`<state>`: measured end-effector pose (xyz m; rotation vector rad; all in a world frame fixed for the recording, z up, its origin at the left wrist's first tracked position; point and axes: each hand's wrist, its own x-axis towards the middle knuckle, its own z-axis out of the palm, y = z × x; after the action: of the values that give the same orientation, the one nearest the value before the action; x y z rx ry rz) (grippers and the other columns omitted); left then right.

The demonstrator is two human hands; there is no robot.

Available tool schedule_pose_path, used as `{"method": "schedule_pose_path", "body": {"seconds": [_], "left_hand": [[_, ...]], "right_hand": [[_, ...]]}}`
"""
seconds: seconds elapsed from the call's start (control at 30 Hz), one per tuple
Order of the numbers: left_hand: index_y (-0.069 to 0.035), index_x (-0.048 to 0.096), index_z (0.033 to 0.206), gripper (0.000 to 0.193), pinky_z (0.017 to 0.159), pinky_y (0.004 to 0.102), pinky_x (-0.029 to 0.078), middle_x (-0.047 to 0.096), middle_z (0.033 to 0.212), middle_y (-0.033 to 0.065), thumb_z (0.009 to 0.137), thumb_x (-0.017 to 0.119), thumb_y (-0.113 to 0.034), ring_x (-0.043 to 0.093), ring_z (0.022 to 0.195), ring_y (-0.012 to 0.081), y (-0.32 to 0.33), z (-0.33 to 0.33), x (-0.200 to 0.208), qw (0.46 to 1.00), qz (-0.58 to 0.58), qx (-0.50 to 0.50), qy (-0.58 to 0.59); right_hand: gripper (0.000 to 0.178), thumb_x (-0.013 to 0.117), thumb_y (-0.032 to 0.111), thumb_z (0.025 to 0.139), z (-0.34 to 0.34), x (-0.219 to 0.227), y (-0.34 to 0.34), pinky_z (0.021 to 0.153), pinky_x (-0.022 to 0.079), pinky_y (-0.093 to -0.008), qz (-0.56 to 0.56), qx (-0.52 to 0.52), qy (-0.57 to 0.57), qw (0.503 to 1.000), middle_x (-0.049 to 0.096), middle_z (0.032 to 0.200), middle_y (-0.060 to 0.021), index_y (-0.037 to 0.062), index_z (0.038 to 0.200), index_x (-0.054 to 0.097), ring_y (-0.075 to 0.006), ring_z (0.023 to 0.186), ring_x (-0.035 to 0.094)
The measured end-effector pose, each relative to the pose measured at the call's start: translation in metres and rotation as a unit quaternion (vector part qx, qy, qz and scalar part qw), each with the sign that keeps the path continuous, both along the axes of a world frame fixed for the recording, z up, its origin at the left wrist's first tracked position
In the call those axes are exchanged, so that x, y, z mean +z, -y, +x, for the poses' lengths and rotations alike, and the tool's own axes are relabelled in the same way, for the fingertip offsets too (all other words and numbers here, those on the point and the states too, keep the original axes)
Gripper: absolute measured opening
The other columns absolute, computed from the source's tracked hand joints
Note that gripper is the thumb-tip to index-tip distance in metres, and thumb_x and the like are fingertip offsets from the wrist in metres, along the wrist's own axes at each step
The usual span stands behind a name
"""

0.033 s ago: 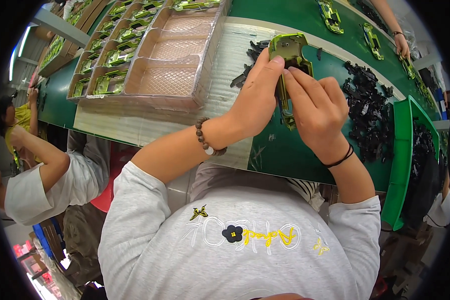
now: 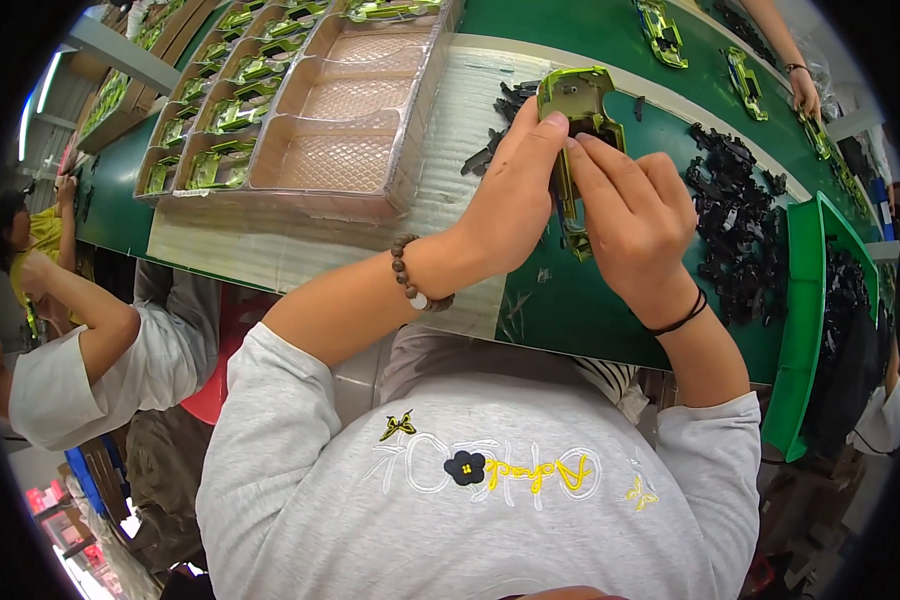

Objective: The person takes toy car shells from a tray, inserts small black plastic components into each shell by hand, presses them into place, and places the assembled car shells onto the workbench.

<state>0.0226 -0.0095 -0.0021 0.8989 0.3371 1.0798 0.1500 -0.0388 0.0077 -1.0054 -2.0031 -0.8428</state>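
Both your hands were on one glossy green shell [image 2: 578,92], held up to the right of the divided tray [image 2: 406,165]. Your left hand [image 2: 515,195] was partly closed around the shell's left side, thumb over its face; your right hand [image 2: 635,215] had its fingers bent, tips at the shell's middle, and whether they pinched a smaller part could not be told. A strip of pale mat [image 2: 300,255] gave you room along the tray's near and right sides, and the near edge of the green table [image 2: 570,310] ran on your side of the tray. Well right of the tray, a heap of black parts [image 2: 735,220] and then a green bin [image 2: 795,320] bounded your space. The tray was see-through plastic with raised dividers; three compartments in its right column showed diamond-textured floors, while green shells [image 2: 220,165] sat in the columns left of them. Your table looked smooth, the bin straight-walled, the black parts small, angular and jumbled.
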Motion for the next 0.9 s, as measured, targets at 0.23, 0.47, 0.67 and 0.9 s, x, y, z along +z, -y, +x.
{"method": "schedule_pose_path", "body": {"seconds": [0.23, 0.47, 0.67, 0.9], "left_hand": [[-0.004, 0.047, 0.115, 0.026, 0.078, 0.0229, 0.04, 0.053, 0.1, 0.0013, 0.095, 0.039, -0.018, 0.047, 0.089, 0.0069, 0.0, -0.003, 0.0, 0.999, -0.011, 0.026, -0.022], [0.002, 0.051, 0.106, 0.022, 0.061, 0.0193, 0.044, 0.058, 0.091, 0.0033, 0.084, 0.049, -0.002, 0.053, 0.075, 0.0059, -0.009, -0.004, -0.003, 0.996, -0.005, 0.063, -0.069], [0.004, 0.049, 0.102, 0.02, 0.063, 0.0257, 0.052, 0.058, 0.091, 0.0066, 0.083, 0.049, 0.0, 0.059, 0.078, 0.0101, -0.021, -0.012, 0.004, 0.991, -0.034, 0.096, -0.09], [0.004, 0.049, 0.1, 0.019, 0.062, 0.028, 0.053, 0.059, 0.089, 0.0092, 0.082, 0.052, 0.0, 0.06, 0.073, 0.0136, -0.031, -0.01, -0.001, 0.99, -0.076, 0.068, -0.094]], "right_hand": [[0.026, 0.061, 0.008, 0.062, 0.0, -0.001, -0.004, 0.05, 0.039, -0.0246, 0.007, -0.001, 0.001, 1.0, 0.065, 0.089, -0.0011, 0.0047, 0.087, 0.066, -0.0128, 0.062, 0.052], [0.025, 0.07, 0.0, 0.069, 0.0, -0.005, 0.002, 0.058, 0.044, -0.0261, -0.089, 0.018, -0.121, 0.988, 0.066, 0.099, -0.0054, 0.0059, 0.09, 0.058, -0.015, 0.068, 0.057], [0.021, 0.058, -0.002, 0.082, 0.062, 0.012, -0.024, 0.067, 0.049, -0.0259, -0.136, 0.041, -0.337, 0.931, 0.063, 0.112, -0.0107, 0.0049, 0.102, 0.061, -0.0197, 0.093, 0.06], [0.028, 0.049, 0.002, 0.081, 0.146, -0.032, -0.1, 0.075, 0.05, -0.0366, -0.244, 0.011, 0.139, 0.96, 0.064, 0.106, -0.0108, 0.0078, 0.105, 0.063, -0.0289, 0.092, 0.061]]}}
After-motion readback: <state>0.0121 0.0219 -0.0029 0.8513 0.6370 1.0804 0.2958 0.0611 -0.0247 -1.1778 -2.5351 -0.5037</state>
